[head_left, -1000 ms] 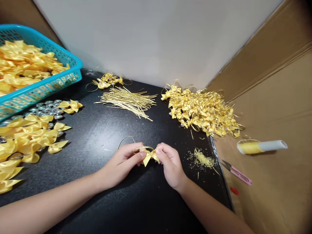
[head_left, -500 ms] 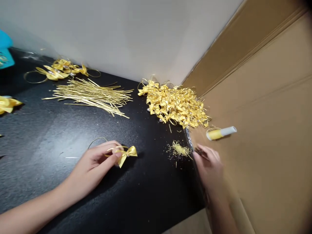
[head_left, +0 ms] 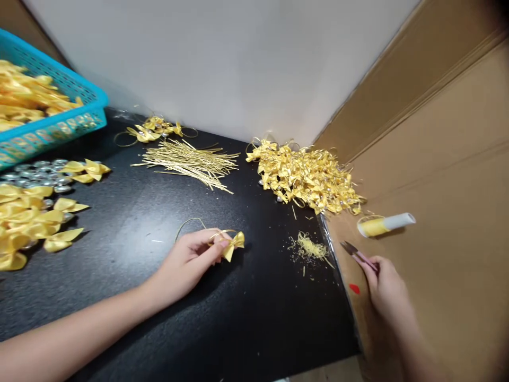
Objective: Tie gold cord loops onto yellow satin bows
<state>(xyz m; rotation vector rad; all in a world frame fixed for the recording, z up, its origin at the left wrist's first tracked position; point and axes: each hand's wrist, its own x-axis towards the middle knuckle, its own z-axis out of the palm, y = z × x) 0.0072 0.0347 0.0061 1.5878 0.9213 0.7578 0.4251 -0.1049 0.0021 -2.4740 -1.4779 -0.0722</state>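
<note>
My left hand [head_left: 194, 260] pinches a yellow satin ribbon bow [head_left: 234, 245] between thumb and fingertips, just above the black tabletop. A gold wire loop stands out from the bow, and a thin thread curves behind the knuckles. Over the cardboard at the right, my right hand [head_left: 387, 286] is closed around the pinkish handles of small thread snips [head_left: 356, 252], whose grey blades point up and left. Left of the blades lies a small heap of thread trimmings [head_left: 312, 248]. Beyond it is a large pile of finished bows [head_left: 306, 178].
Gold wire ties [head_left: 191, 162] lie in a bundle before the white wall. A blue basket [head_left: 93, 114] of yellow bows stands at the left, near silver beads [head_left: 40, 172] and loose bows [head_left: 35, 223]. A yellow thread spool [head_left: 385, 225] rests on cardboard beside the table edge.
The view has swung left, bringing in the basket and beads. My right hand has shifted toward the lower right with the snips, now plainly visible. My left hand still pinches the bow.
</note>
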